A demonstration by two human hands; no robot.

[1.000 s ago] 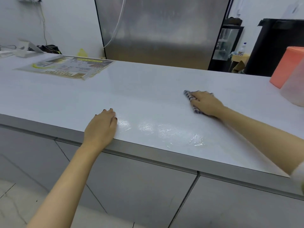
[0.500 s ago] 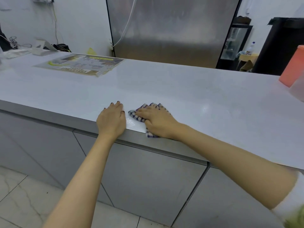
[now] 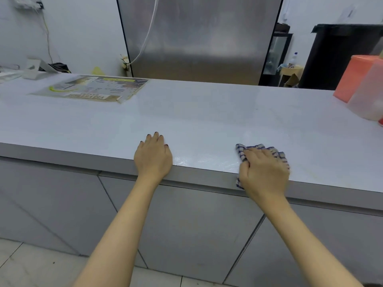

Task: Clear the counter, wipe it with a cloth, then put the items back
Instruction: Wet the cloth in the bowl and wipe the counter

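Observation:
A white counter (image 3: 207, 112) runs across the view. My right hand (image 3: 264, 172) grips a blue-and-white checked cloth (image 3: 241, 152) at the counter's front edge, right of centre; the cloth shows past the fingertips and hangs a little over the edge below the palm. My left hand (image 3: 153, 155) rests flat on the counter's front edge, fingers straight, holding nothing. A wet streak (image 3: 207, 161) glistens on the surface between the two hands.
A laminated printed sheet (image 3: 91, 89) lies at the back left of the counter. An orange block (image 3: 352, 79) and a translucent container (image 3: 369, 98) stand at the far right. A steel refrigerator (image 3: 199, 38) rises behind. Grey cabinet doors (image 3: 186, 224) sit below.
My right hand slid the cloth from beside my left hand to the right along the front edge, leaving a wet streak. My left hand stayed put.

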